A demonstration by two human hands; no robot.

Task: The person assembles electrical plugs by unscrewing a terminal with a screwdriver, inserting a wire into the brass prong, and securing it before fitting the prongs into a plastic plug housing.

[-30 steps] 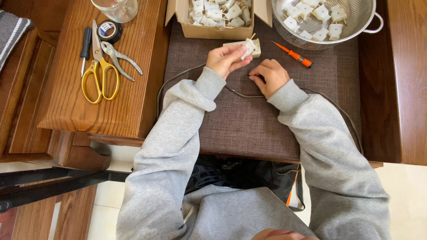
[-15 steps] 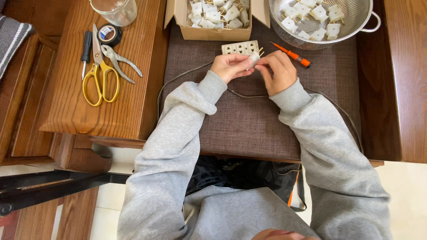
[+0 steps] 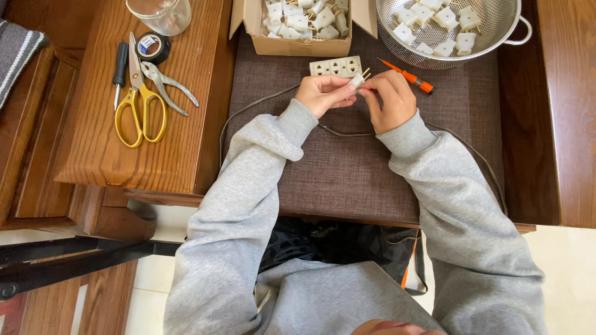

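From the head view, I see my left hand [image 3: 323, 94] and right hand [image 3: 390, 99] meeting over a small white plug [image 3: 356, 80], fingers of both pinching it, brass prongs pointing away. I judge it light, rigid and a little slick, best held by its body. A limp grey cord [image 3: 347, 133] trails below the fingers. A white socket strip [image 3: 336, 66] lies just beyond them, on the brown woven mat [image 3: 347, 174] covering the bench.

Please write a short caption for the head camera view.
Both hands, left hand and right hand, hold a small white plug above a brown mat.
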